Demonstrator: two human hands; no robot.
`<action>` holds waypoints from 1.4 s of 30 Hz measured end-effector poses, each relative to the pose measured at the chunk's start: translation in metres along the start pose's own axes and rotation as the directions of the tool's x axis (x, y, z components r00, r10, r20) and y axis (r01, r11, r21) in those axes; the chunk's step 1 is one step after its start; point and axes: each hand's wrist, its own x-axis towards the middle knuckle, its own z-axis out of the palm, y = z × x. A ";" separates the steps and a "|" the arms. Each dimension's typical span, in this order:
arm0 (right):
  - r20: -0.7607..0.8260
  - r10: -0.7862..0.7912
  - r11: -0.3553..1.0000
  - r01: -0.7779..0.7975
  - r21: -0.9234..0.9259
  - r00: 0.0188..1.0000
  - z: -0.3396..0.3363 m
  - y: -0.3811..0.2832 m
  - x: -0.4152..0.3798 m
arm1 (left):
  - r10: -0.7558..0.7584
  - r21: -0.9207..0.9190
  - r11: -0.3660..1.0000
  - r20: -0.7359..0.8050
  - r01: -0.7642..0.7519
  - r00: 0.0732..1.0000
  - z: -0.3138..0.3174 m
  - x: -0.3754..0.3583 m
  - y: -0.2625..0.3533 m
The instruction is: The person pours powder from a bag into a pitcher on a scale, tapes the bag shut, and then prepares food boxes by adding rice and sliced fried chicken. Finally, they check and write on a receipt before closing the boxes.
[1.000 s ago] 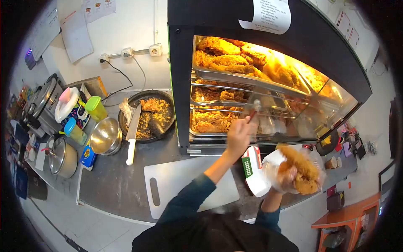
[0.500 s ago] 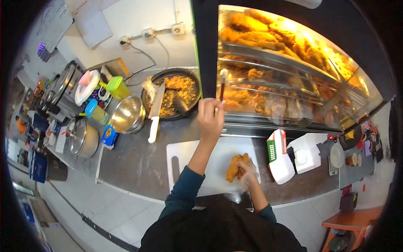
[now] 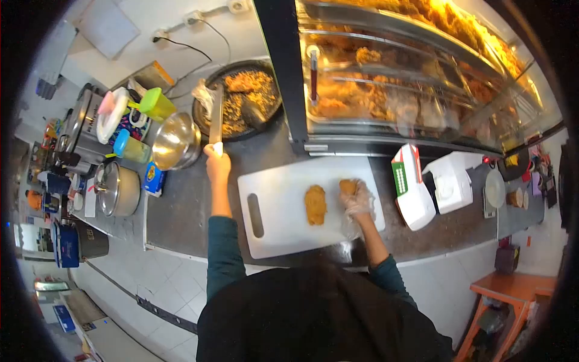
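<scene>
Hands check: knife and fried pieces

Left hand [image 3: 218, 164]: closed on the handle of the knife [image 3: 216, 123], blade over the dark pan [image 3: 279, 107] — whether lifted, cannot tell. Right hand [image 3: 358, 200], in a clear glove [image 3: 351, 224]: curled round the first fried piece [image 3: 347, 185] on the cutting board [image 3: 277, 181]; second fried piece [image 3: 315, 205] beside it, untouched. Advised: firm handle grip, blade level — gloved fingertips tucked well back.
</scene>
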 end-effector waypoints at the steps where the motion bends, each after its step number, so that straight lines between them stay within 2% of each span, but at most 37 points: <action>1: -0.031 -0.037 0.976 0.030 -0.215 0.999 -0.013 -0.012 -0.004 | -0.037 -0.131 0.991 0.003 0.037 0.999 -0.007 -0.023 -0.001; 2: -0.047 -0.086 0.906 0.058 -0.419 0.995 -0.025 -0.030 -0.007 | 0.091 -0.307 0.943 -0.132 -0.129 0.987 0.002 -0.042 -0.019; 3: -0.050 -0.142 0.795 0.084 -0.601 0.989 -0.032 -0.044 -0.009 | 0.031 -0.657 0.753 0.085 0.033 0.996 0.005 -0.066 -0.033; 4: 0.028 -0.157 0.738 0.136 -0.661 0.987 -0.036 -0.051 -0.011 | 0.030 -0.807 0.566 0.223 0.167 0.974 -0.009 -0.105 -0.020; 6: 0.189 -0.169 0.608 0.253 -0.752 0.967 -0.044 -0.061 -0.015 | 0.079 -0.831 0.464 0.385 0.308 0.920 -0.023 -0.164 -0.014; 8: 0.207 -0.096 0.652 0.218 -0.726 0.974 -0.060 -0.075 -0.021 | 0.004 -0.785 0.449 0.479 0.427 0.878 -0.021 -0.220 -0.027; 9: 0.216 -0.061 0.674 0.200 -0.711 0.974 -0.064 -0.077 -0.023 | -0.018 -0.724 0.497 0.542 0.478 0.840 -0.021 -0.244 -0.030; 11: 0.212 -0.149 0.776 0.247 -0.581 0.966 -0.071 -0.050 -0.023 | -0.031 -0.490 0.780 0.589 0.388 0.807 -0.022 -0.286 -0.034; 12: 0.204 -0.188 0.817 0.268 -0.511 0.961 -0.072 -0.039 -0.024 | 0.058 -0.384 0.900 0.577 0.208 0.815 -0.031 -0.295 -0.017; 13: 0.208 -0.213 0.812 0.292 -0.506 0.955 -0.070 -0.029 -0.023 | 0.050 -0.248 0.955 0.677 0.164 0.734 -0.039 -0.298 -0.001; 15: 0.221 -0.266 0.799 0.343 -0.494 0.938 -0.065 -0.025 -0.021 | 0.240 -0.247 0.963 0.593 -0.110 0.769 -0.026 -0.308 0.011; 18: 0.244 -0.226 0.821 0.319 -0.473 0.943 -0.053 -0.038 -0.029 | 0.094 -0.173 0.985 0.663 0.029 0.742 -0.015 -0.301 0.017; 20: 0.246 -0.292 0.823 0.373 -0.429 0.924 -0.045 -0.038 -0.036 | 0.049 -0.077 0.997 0.643 0.001 0.764 -0.027 -0.293 0.019; 22: 0.282 -0.349 0.830 0.434 -0.350 0.894 -0.036 -0.034 -0.047 | 0.026 0.015 0.999 0.597 -0.043 0.802 -0.036 -0.283 0.013; 25: 0.374 -0.290 0.839 0.422 -0.344 0.881 -0.022 -0.041 -0.063 | 0.021 0.078 0.994 0.561 -0.078 0.828 -0.043 -0.259 0.000; 26: 0.387 -0.321 0.820 0.458 -0.343 0.865 -0.023 -0.041 -0.065 | 0.097 0.071 0.983 0.570 -0.167 0.816 -0.048 -0.251 -0.002; 29: 0.148 -0.423 0.820 0.447 -0.357 0.894 -0.029 -0.048 -0.048 | 0.289 0.068 0.911 0.600 -0.408 0.746 -0.068 -0.230 0.014; 32: 0.168 -0.459 0.786 0.487 -0.380 0.872 -0.040 -0.081 -0.015 | 0.376 0.120 0.807 0.650 -0.578 0.660 -0.078 -0.214 0.033; 36: 0.515 -0.425 0.581 0.661 -0.475 0.744 -0.022 -0.099 0.023 | 0.464 0.137 0.674 0.686 -0.726 0.561 -0.084 -0.192 0.043; 39: 0.600 -0.410 0.606 0.696 -0.384 0.688 -0.003 -0.089 0.036 | 0.472 0.139 0.627 0.715 -0.767 0.516 -0.089 -0.181 0.048; 42: 0.595 -0.335 0.664 0.631 -0.402 0.731 0.010 -0.079 0.037 | 0.442 0.150 0.611 0.750 -0.777 0.492 -0.088 -0.174 0.050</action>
